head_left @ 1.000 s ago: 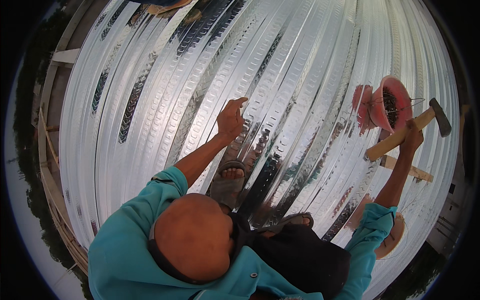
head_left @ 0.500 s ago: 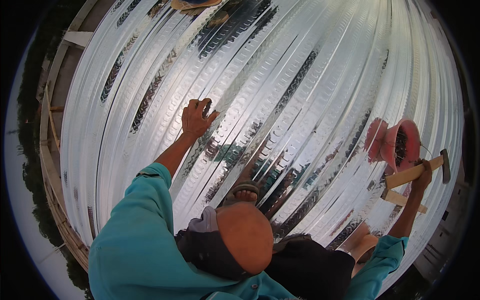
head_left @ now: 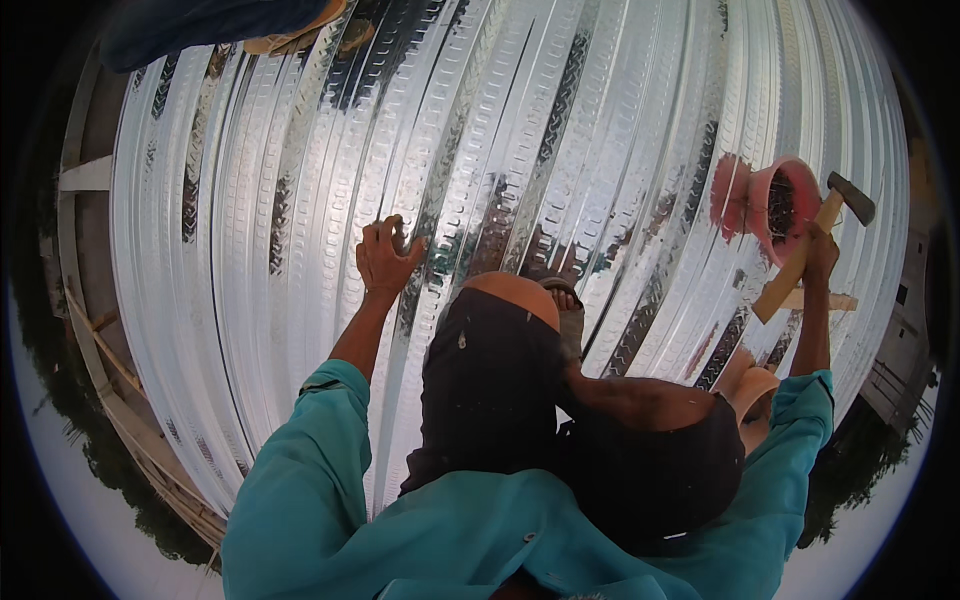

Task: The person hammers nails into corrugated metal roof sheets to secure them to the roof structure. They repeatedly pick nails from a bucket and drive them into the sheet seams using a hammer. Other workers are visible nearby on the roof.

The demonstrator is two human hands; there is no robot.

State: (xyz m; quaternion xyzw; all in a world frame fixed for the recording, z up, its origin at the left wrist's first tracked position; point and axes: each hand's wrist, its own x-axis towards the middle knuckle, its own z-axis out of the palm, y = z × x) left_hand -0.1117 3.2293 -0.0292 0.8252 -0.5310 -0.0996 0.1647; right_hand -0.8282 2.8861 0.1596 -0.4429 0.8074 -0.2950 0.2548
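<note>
Ribbed, shiny metal decking [head_left: 520, 130] spreads below me. My left hand [head_left: 387, 258] is over a rib in front of my left knee, thumb and fingers apart and bent, with nothing visible between them. Whether its fingertips touch the metal I cannot tell. My right hand [head_left: 822, 252] grips the wooden handle of a hammer [head_left: 800, 262], whose dark head [head_left: 852, 198] points away from me. Right beside that hand is a pinkish-red bowl [head_left: 765, 225] with dark, thin pieces like nails inside.
A short wooden piece [head_left: 832, 300] lies beneath the hammer handle. Another person's tan boot [head_left: 295, 38] and dark trouser leg [head_left: 200, 28] are at the far left. My sandalled foot [head_left: 562, 290] stands on the decking. Wooden framing [head_left: 110, 360] runs along the left edge.
My view has turned and shifted, and more of my legs shows. The hammer is still in my right hand, its head tilted differently. More of the other person's leg has come into view.
</note>
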